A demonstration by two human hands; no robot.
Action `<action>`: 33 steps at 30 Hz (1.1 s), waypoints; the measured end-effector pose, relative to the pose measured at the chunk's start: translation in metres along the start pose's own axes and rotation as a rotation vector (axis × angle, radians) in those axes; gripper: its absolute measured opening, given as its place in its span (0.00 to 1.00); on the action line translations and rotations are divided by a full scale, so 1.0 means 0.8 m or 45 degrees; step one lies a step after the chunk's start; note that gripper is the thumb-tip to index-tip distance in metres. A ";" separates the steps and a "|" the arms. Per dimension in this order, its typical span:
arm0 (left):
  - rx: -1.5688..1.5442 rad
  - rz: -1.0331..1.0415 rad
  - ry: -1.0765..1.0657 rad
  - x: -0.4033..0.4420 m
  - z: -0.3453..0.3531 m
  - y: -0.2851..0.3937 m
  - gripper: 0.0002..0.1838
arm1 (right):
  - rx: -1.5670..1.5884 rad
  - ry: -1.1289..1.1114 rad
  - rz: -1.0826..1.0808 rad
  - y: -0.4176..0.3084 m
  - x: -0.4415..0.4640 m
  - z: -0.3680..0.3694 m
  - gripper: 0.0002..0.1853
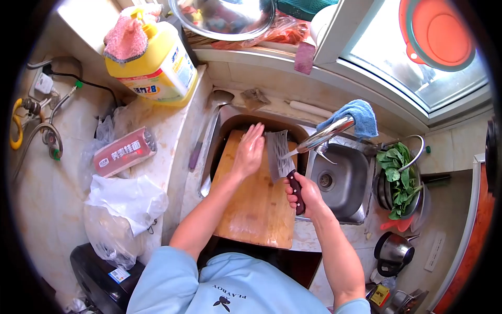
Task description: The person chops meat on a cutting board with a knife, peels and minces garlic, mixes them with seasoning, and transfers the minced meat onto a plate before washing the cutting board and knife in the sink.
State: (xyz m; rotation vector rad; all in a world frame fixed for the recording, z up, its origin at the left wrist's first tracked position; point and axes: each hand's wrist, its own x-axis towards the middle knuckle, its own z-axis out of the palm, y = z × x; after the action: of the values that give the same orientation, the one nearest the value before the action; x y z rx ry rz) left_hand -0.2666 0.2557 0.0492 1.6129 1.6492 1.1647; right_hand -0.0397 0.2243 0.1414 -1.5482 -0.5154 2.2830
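My right hand (308,195) is wrapped round the dark riveted handle of a cleaver (279,153). Its broad metal blade looks wet and points away from me, beneath the outlet of the chrome faucet (327,135). My left hand (249,152) lies over the upper part of a wooden cutting board (253,209), fingers stretched out and holding nothing, just left of the blade. The board slopes across the left sink basin (222,121) and over the counter's front edge, hiding most of that basin.
The right sink basin (340,183) has a drain. Leafy greens (400,180) fill a bowl at right, near a metal kettle (395,251). A blue cloth (355,116) hangs on the faucet. Left stand a yellow jug (157,68), a noodle package (125,152) and plastic bags (117,209).
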 end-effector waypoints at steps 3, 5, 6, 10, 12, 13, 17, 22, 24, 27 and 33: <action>-0.145 0.048 0.022 0.057 0.030 0.020 0.28 | 0.103 -0.063 0.046 0.007 0.000 0.002 0.20; -0.090 0.052 -0.003 0.072 0.061 0.038 0.29 | 0.111 -0.091 0.034 0.008 0.000 0.007 0.21; -0.101 0.049 -0.024 0.071 0.080 0.038 0.29 | 0.120 -0.104 0.024 0.008 -0.001 0.009 0.21; 0.049 0.026 -0.250 0.016 0.098 0.051 0.34 | 0.147 0.018 -0.096 0.003 -0.001 0.018 0.21; 0.040 0.019 -0.228 -0.015 0.088 0.047 0.33 | 0.109 0.035 -0.135 -0.002 0.001 0.012 0.21; 0.238 -0.023 -0.290 -0.030 0.082 0.034 0.33 | 0.060 0.019 -0.146 0.001 0.003 0.010 0.21; 0.926 -0.250 -0.405 -0.064 0.020 -0.010 0.31 | -0.013 0.059 -0.203 -0.003 -0.008 0.010 0.23; 0.139 0.055 -0.076 -0.001 0.039 0.054 0.31 | -0.046 0.031 -0.070 0.005 -0.005 0.013 0.22; 0.010 0.254 -0.215 0.007 0.070 0.068 0.32 | -0.036 -0.006 -0.010 0.013 -0.006 0.015 0.21; 0.236 0.198 -0.258 0.026 0.082 0.051 0.34 | 0.039 -0.025 -0.003 0.016 -0.016 0.012 0.21; 0.153 -0.076 -0.263 0.039 0.081 0.010 0.36 | -0.002 -0.030 -0.030 0.023 -0.027 0.009 0.22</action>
State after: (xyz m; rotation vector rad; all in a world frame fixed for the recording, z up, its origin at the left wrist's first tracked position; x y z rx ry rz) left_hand -0.2111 0.2984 0.0308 1.6836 1.6460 0.8526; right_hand -0.0399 0.1973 0.1528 -1.5100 -0.5388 2.2861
